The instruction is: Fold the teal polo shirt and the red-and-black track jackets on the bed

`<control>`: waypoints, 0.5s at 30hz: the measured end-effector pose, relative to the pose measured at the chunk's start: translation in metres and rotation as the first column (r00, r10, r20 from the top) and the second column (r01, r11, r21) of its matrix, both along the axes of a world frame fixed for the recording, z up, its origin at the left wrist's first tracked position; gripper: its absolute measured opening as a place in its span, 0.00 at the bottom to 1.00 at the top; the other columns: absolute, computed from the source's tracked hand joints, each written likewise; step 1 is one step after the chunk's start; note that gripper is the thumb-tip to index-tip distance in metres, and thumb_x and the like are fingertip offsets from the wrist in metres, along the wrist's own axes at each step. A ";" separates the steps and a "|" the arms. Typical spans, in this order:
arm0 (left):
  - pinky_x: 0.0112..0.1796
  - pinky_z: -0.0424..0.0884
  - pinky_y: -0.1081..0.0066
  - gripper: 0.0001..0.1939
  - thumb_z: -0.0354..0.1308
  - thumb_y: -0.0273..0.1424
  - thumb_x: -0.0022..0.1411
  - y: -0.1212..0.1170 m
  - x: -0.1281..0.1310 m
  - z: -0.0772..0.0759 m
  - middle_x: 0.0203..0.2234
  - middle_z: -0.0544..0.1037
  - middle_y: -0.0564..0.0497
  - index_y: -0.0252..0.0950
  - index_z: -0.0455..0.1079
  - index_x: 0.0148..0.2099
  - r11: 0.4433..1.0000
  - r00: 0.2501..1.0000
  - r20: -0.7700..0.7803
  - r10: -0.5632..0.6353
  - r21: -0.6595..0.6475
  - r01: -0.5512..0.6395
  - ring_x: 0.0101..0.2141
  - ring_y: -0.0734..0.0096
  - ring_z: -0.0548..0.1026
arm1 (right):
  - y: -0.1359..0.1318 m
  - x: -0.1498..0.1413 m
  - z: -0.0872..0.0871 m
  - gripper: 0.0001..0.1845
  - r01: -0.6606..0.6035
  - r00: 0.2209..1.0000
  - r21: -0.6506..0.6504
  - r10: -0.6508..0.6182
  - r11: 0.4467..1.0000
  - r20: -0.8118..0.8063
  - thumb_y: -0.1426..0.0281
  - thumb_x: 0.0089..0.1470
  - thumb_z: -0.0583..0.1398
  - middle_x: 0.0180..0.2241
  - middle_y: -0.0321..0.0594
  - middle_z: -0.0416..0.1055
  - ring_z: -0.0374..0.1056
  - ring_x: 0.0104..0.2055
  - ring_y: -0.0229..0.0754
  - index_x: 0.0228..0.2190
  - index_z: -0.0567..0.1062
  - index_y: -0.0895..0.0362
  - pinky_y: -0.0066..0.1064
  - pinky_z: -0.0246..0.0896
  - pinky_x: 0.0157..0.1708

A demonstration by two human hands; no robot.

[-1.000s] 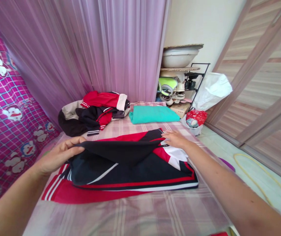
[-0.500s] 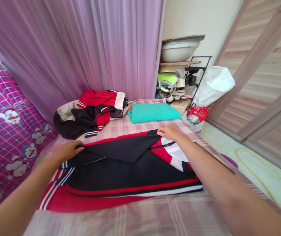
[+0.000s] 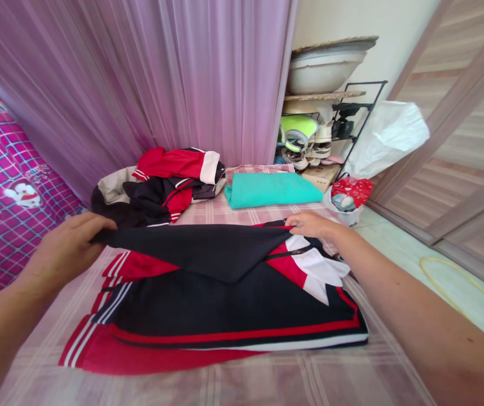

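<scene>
step in hand (est.): folding the jacket point(image 3: 225, 307), specif. handling its black flap point(image 3: 208, 239) across the top of the body. jacket pos.: on the bed point(image 3: 293, 380), below & betw. the l. hand point(image 3: 66, 246) and r. hand point(image 3: 312, 224); body roughly flat, striped red bands point(image 3: 83, 344) below the l. fingers, white panel point(image 3: 320, 273) just below the r. fingers.

l. fingers: closed, no visible gap, gripping the l. end of the flap; some tips hidden by cloth. r. fingers: bent, approx. closed, pinching the upper r. end of same; exact thumb contact n/a (partly hidden).

flap cond.: drawn out betw. both sets of fingers, top edge near straight, lower edge hanging to a blunt point.

next move (est.) calls for: both grips held, even tension, flap lowered flat, then release. caution: uneven lowering may crease cloth.

ref.: folded teal cloth point(image 3: 273, 189) beyond the fingers, betw. them; clothes pile point(image 3: 170, 183) beyond l. fingers, to their r.
</scene>
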State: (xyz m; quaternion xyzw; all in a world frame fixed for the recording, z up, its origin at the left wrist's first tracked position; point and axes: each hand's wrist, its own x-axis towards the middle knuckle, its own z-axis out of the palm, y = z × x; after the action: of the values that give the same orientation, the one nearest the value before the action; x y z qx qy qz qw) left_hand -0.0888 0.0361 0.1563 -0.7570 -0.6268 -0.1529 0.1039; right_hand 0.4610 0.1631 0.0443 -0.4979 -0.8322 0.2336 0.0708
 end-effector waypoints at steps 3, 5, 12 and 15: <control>0.53 0.67 0.56 0.14 0.49 0.35 0.55 -0.005 -0.004 -0.022 0.40 0.78 0.46 0.42 0.72 0.41 0.998 0.994 -0.107 -0.025 -0.055 0.019 0.44 0.54 0.74 | -0.001 0.001 -0.001 0.17 0.012 0.996 -0.092 -0.020 0.996 -0.084 0.66 0.45 0.57 0.38 0.39 0.79 0.73 0.38 0.46 0.37 0.79 0.54 0.32 0.66 0.38; 0.52 0.67 0.56 0.16 0.49 0.36 0.57 -0.005 -0.009 -0.049 0.42 0.79 0.43 0.40 0.74 0.42 0.976 0.985 -0.155 -0.081 -0.213 0.047 0.45 0.53 0.75 | -0.001 0.000 -0.001 0.15 0.007 0.998 -0.126 -0.016 0.992 -0.068 0.67 0.44 0.58 0.36 0.38 0.80 0.73 0.37 0.47 0.35 0.79 0.54 0.32 0.66 0.38; 0.58 0.63 0.57 0.31 0.54 0.44 0.57 -0.009 -0.028 -0.083 0.61 0.70 0.44 0.41 0.68 0.62 0.834 0.987 -0.156 -0.036 -0.550 -0.057 0.58 0.51 0.70 | 0.011 0.008 -0.004 0.18 0.105 0.993 0.004 -0.104 0.995 -0.057 0.63 0.53 0.56 0.43 0.42 0.80 0.74 0.44 0.49 0.38 0.82 0.56 0.35 0.67 0.47; 0.62 0.58 0.58 0.40 0.54 0.50 0.56 -0.006 -0.010 -0.066 0.65 0.64 0.43 0.36 0.63 0.66 0.787 0.983 -0.184 -0.018 -0.609 -0.099 0.63 0.52 0.64 | 0.023 0.012 -0.012 0.21 0.168 0.985 0.156 -0.160 0.973 -0.061 0.66 0.53 0.57 0.49 0.42 0.78 0.72 0.50 0.49 0.46 0.80 0.55 0.37 0.65 0.53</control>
State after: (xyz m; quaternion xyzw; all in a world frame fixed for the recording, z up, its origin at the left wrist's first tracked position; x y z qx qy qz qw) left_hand -0.0992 0.0301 0.0900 -0.7464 -0.6463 0.1309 -0.0892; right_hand 0.4732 0.1864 0.0328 -0.5519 -0.8023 0.1709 0.1499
